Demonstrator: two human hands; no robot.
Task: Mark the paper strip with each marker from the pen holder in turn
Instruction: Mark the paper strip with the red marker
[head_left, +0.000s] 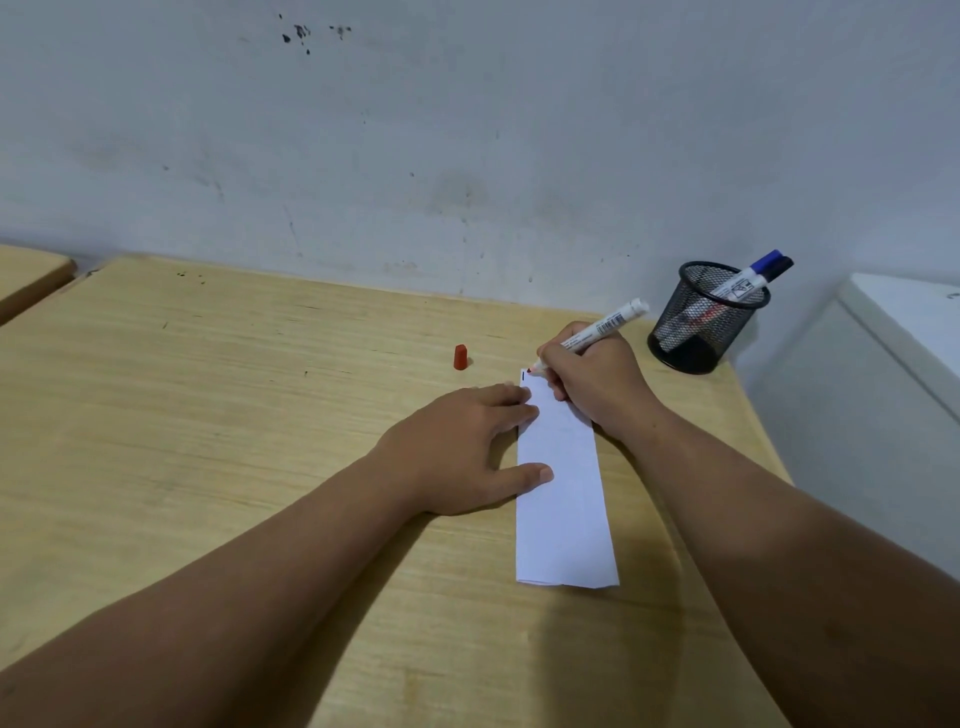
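- Two bare forearms reach over the pale, scuffed wooden desk (260, 415)
- The long white folded paper strip (563, 499) lies flat and thin, so it likely slides unless pinned
- The left hand (467, 447) lies spread, fingers and thumb pressing the strip's left edge
- The right hand (597, 379) pinches the white-barrelled red marker (592, 332), tip at the strip's far corner beside a short dark mark; a light, short stroke seems best
- The small red plastic cap (460, 357) stands apart
- The black wire-mesh pen holder (706, 317) keeps blue-capped markers (748, 278)
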